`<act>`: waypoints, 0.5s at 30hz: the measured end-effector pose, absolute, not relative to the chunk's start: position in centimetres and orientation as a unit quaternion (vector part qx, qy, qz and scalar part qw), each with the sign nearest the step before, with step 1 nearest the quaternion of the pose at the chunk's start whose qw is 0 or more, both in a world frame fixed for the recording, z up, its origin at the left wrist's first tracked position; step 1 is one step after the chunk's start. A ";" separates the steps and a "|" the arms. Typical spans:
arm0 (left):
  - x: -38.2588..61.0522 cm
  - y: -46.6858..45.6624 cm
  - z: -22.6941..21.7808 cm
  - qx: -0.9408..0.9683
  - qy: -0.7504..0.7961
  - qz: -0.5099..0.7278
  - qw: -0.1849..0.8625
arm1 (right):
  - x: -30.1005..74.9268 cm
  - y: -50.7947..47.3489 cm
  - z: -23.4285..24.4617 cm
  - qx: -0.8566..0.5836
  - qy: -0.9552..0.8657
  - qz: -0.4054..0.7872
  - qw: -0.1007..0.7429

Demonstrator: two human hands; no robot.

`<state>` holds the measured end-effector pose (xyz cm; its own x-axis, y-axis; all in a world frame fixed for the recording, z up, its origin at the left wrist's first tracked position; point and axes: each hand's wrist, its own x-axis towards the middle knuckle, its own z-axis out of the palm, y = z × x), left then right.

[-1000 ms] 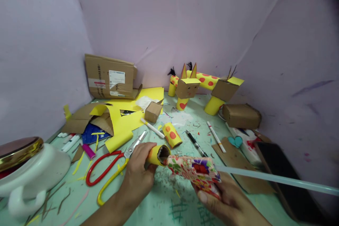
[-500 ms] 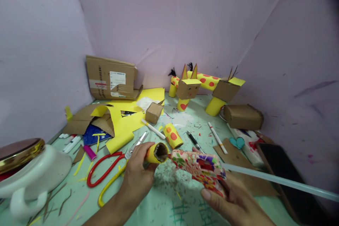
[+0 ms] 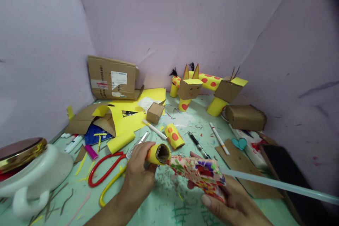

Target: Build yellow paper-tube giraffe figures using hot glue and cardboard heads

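While the left hand (image 3: 140, 169) grips a short yellow tube (image 3: 152, 154), its thick, ragged cardboard rim turned toward the right, the right hand (image 3: 230, 201) is wrapped around the handle of a glue gun (image 3: 188, 169) covered in crinkled floral wrapping. The nozzle is at the tube's rim, above the green table (image 3: 150, 210); whether they touch cannot be told. One smooth, translucent glue stick (image 3: 278, 183) juts from the back. Beyond the hands lie two more cylinders: a spotted tube (image 3: 174, 137) and a plain yellow roll (image 3: 121, 142). One pair of scissors (image 3: 120, 155), with one red and one yellow plastic loop, lies just beside the left hand. Two slim white pens are visible, one near (image 3: 154, 129) the spotted tube, besides one black pen (image 3: 198, 144). Farther back stand two box-headed cardboard animals, the nearer one with two pointed ears.
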<state>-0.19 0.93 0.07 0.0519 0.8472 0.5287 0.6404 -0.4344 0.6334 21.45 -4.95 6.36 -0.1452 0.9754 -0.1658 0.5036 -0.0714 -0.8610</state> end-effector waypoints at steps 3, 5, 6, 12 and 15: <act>-0.3 0.9 0.1 0.722 0.514 0.454 0.091 | 21.5 -4.9 6.3 -0.596 -0.621 0.429 0.273; -0.3 0.9 0.0 0.724 0.512 0.455 0.077 | 21.6 -4.9 6.3 -0.591 -0.626 0.433 0.268; -0.4 0.9 -0.1 0.725 0.512 0.455 0.072 | 21.6 -4.9 6.4 -0.585 -0.630 0.438 0.264; -0.4 1.1 -0.2 0.721 0.517 0.458 0.049 | 21.6 -4.9 6.3 -0.594 -0.626 0.434 0.259; -0.5 1.1 -0.2 0.723 0.513 0.461 0.045 | 21.5 -4.9 6.4 -0.578 -0.633 0.444 0.262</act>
